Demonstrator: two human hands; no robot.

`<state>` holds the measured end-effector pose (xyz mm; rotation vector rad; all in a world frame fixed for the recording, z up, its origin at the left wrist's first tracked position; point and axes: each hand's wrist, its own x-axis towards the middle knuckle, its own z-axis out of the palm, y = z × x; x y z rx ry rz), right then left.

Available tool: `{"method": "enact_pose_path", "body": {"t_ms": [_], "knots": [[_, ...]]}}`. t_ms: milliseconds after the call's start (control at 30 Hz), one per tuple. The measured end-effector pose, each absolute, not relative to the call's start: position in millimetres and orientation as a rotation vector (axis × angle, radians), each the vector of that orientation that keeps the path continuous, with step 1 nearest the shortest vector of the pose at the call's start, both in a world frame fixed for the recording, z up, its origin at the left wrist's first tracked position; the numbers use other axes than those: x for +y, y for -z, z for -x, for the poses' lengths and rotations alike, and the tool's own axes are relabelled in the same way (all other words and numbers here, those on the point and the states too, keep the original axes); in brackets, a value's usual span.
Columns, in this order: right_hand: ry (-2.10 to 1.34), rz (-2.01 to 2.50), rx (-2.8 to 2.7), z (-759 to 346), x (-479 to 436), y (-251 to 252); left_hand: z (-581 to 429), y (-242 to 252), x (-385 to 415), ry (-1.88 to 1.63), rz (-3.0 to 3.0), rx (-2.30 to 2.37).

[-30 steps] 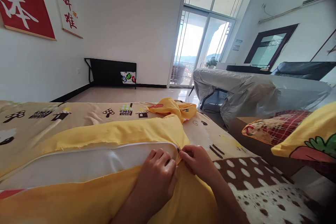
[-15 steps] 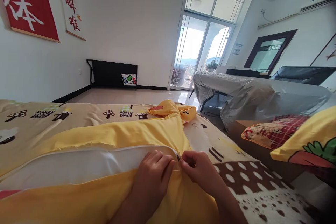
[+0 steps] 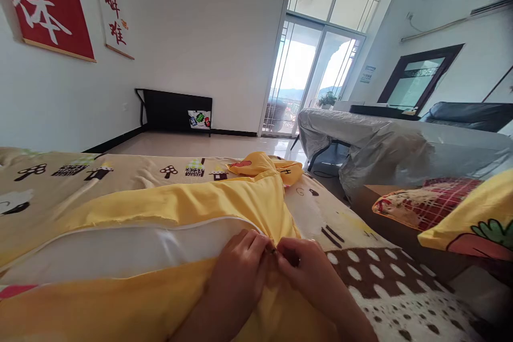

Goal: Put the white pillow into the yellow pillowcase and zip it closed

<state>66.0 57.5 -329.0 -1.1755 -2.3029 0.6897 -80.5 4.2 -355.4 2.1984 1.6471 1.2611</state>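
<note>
A yellow fabric cover [image 3: 188, 197] lies across the bed with its long zipper opening spread apart, showing a smooth white inner [image 3: 104, 251]. My left hand [image 3: 244, 262] is closed on the cover's edges at the right end of the opening, thumb and fingers pinched together. Facing it, my right hand [image 3: 306, 264] pinches the small dark zipper pull [image 3: 273, 250], its fingertips nearly touching those of my left hand. The exact grip of the left fingertips is partly hidden. Beyond the hands, a corner of yellow fabric with a carrot print [image 3: 244, 164] is bunched up.
A patterned blanket [image 3: 136, 168] spreads under the cover. At the right, a red plaid cushion [image 3: 428, 203] and a yellow carrot cushion [image 3: 476, 219] rest by a brown box [image 3: 380, 192]. Behind stands a plastic-covered table [image 3: 380, 139]; a folded black table [image 3: 172, 109] leans against the wall.
Both hands have come closer together and slightly lower at the zipper's right end. The cover's edges there are drawn together, so less white shows beside my fingers.
</note>
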Motion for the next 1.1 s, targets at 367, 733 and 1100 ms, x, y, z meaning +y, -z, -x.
{"method": "enact_pose_path", "body": {"t_ms": [367,733,1100], "knots": [[-0.779,1.208,-2.273,-65.2,57.1,329.1,80.5,351.8,2.7,-1.232,-1.891,1.59],[-0.732,1.164,-2.329,-64.9,58.7,329.6,78.7,354.6,4.9,-1.133,-1.934,1.643],[-0.813,1.145,-2.282,-86.4,71.0,321.6,75.6,352.6,5.5,-1.167,-1.958,1.682]]}}
